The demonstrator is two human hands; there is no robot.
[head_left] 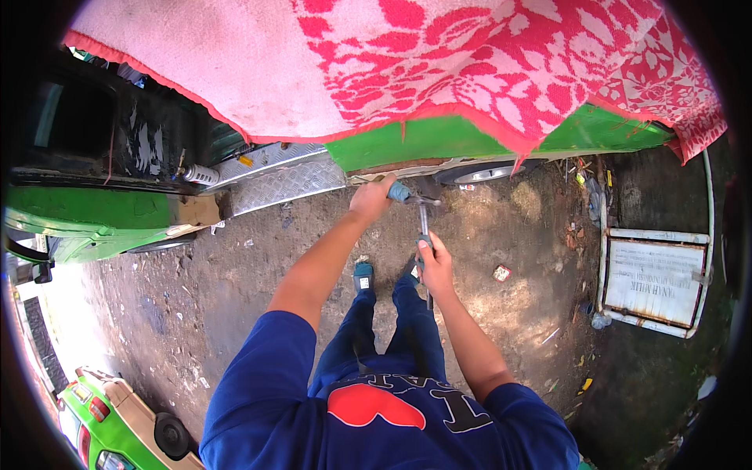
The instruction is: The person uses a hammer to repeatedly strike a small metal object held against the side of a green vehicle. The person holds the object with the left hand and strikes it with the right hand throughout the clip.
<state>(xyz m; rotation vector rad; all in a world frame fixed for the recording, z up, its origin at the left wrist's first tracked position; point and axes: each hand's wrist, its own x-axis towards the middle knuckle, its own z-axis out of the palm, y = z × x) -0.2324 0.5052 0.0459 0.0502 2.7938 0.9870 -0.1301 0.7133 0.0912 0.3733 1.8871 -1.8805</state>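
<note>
My left hand [368, 200] is closed on a short teal tool [398, 191], held out near the lower sill [392, 168] of a green vehicle [439, 137]. My right hand [435, 262] grips a hammer [424, 223] by its grey-teal handle, head upward. The blurred hammer head is at the far end of the teal tool; whether they touch, I cannot tell. My two shod feet stand on dirty concrete below the hands.
A pink patterned cloth [470, 47] drapes over the vehicle. A metal step [278, 184] and spray can [200, 175] are left. A framed white sign [650, 282] lies right, a wheel [489, 172] is ahead, and another green vehicle [113, 419] stands at lower left.
</note>
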